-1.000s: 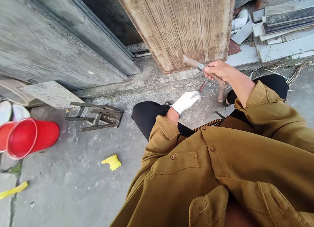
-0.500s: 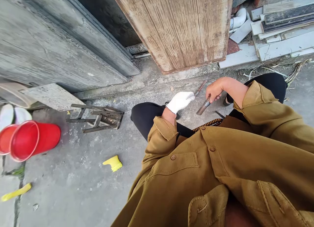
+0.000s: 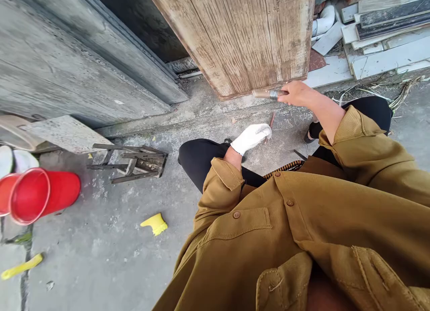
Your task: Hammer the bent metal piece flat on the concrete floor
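Note:
My left hand (image 3: 250, 139), in a white glove, is closed around a thin reddish-brown rod (image 3: 272, 118) whose ends show above and below the fingers. My right hand (image 3: 294, 93) is bare and gripping a brown handle-like stick (image 3: 262, 94) with a band of grey wire wound round it. The stick points left, at the bottom edge of a worn wooden panel (image 3: 248, 47); whether it touches the panel I cannot tell. The hands are apart, the right one higher and farther out.
A small wooden stool (image 3: 139, 161) lies on its side at the left, near red buckets (image 3: 63, 190). Yellow pieces (image 3: 155, 223) lie on the concrete. Stacked boards (image 3: 389, 56) and a white pipe (image 3: 325, 20) sit at the upper right. A dark strip (image 3: 300, 155) lies between my legs.
My right hand has lifted up and away with the wire-wound stick, which has swung to point left. My left hand has shifted slightly right, and the rod stands more upright.

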### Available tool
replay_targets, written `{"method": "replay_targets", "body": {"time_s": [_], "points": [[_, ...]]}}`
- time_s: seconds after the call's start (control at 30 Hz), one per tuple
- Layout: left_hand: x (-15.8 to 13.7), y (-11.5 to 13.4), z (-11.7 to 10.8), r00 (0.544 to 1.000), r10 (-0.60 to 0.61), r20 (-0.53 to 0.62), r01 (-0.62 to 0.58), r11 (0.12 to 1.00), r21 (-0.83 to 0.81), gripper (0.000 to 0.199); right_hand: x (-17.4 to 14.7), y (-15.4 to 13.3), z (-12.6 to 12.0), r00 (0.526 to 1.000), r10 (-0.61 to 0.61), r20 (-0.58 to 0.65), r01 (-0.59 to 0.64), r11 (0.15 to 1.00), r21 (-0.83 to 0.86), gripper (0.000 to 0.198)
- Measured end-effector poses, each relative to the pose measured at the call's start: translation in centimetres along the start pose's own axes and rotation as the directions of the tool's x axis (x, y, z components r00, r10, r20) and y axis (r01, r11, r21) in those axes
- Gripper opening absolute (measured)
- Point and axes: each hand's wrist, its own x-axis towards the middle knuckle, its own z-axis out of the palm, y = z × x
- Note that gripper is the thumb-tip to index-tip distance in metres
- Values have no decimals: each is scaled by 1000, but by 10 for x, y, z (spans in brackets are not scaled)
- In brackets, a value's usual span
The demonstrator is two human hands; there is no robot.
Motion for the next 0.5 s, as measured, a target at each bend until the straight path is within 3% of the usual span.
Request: {"method": "replay_targets", "body": {"time_s": [0.07,0.13,0.2,0.27,0.37,0.43,0.5], "points": [[0,-2,-2,999,32,-17,-30,995,96,26,-2,-5,9,997,-10,71,29,964,-264,19],[1,-7,-5,997,47,-63,-31,971,235,26,-7,-11,18,973,28,228,72,907,-416,14],[1,-14,-10,996,38,-84,-5,934,356,25,-13,-15,26,893,94,440,128,884,-450,10],[1,-19,-13,996,18,-88,20,911,412,24,-18,-17,32,756,126,642,185,900,-395,9],[-1,-25,-17,993,1,-120,48,911,409,23,-21,-17,34,556,42,830,255,942,-218,15],[-2,-26,-19,987,2,-163,61,923,380,24,-22,-15,26,502,-47,864,254,963,-95,19],[-2,-26,-19,982,8,-189,65,923,378,26,-21,-12,13,541,-158,826,198,979,58,20]]}}
